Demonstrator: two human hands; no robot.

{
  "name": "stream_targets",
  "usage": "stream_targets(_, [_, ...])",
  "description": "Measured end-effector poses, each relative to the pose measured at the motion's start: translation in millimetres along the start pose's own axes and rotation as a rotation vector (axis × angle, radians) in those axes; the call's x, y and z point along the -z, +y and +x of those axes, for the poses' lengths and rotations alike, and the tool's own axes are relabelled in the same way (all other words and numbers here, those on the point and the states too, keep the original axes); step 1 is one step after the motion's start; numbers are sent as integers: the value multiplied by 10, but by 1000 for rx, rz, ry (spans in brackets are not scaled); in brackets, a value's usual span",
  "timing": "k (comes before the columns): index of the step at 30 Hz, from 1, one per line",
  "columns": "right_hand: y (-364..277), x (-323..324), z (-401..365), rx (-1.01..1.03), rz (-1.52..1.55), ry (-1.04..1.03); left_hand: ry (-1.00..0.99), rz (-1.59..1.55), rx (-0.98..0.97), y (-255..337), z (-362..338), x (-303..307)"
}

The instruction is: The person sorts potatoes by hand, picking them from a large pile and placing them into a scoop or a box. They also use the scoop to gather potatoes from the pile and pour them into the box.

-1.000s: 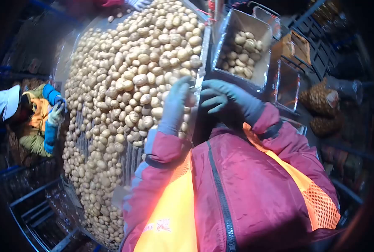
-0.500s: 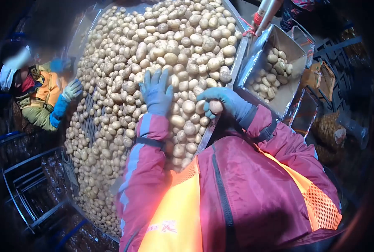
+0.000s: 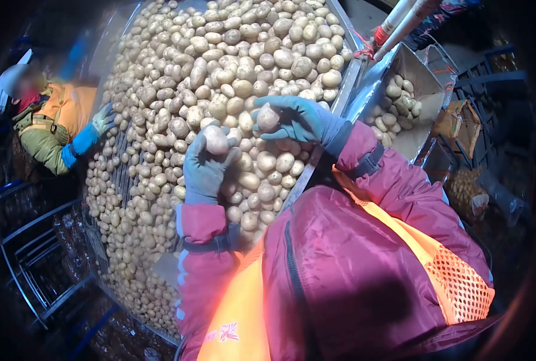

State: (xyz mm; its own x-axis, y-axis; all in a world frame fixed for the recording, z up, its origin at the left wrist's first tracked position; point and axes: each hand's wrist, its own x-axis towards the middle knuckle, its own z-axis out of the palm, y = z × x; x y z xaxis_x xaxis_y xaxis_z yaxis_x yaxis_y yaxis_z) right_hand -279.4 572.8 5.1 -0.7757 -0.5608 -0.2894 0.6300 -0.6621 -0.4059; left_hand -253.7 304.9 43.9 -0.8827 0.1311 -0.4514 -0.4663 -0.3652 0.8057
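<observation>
My left hand (image 3: 205,168), in a blue-grey glove, is closed around a pale potato (image 3: 216,140) above the heap. Just to its right, my right hand (image 3: 301,120), gloved the same way, grips another potato (image 3: 268,118) between thumb and fingers. Both potatoes are held up over a broad sorting table whose metal edge (image 3: 351,78) runs along my side. The table is covered with a thick spread of loose potatoes (image 3: 177,96), larger toward the top and smaller toward the lower left.
Beside the table on the right is a metal-lined bin (image 3: 427,75) with potatoes inside. A pole (image 3: 400,27) rises at that corner. Across the table, a co-worker's gloved hand (image 3: 103,119) touches the heap. A metal rack (image 3: 39,265) stands lower left; a filled sack (image 3: 465,191) sits far right.
My left hand has turned from lying flat on the heap to holding a potato. My right hand has moved left over the table with its potato. The view has shifted slightly.
</observation>
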Motion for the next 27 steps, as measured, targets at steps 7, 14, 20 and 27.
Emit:
stream_targets(7, [-26,-295,0,-166,-348,234,-40,290,34,-106,8,-103])
stream_targets(14, [59,-36,-204,-148,-192,89,205,90,10,156,-122,-182])
stream_targets(20, [372,-313,-308,-195,-320,-11,-154,655,-156,-207,-172,-724])
stream_targets(27, [-216,-287,-1134,25,-334,277,143,580,-239,70,-150,-134])
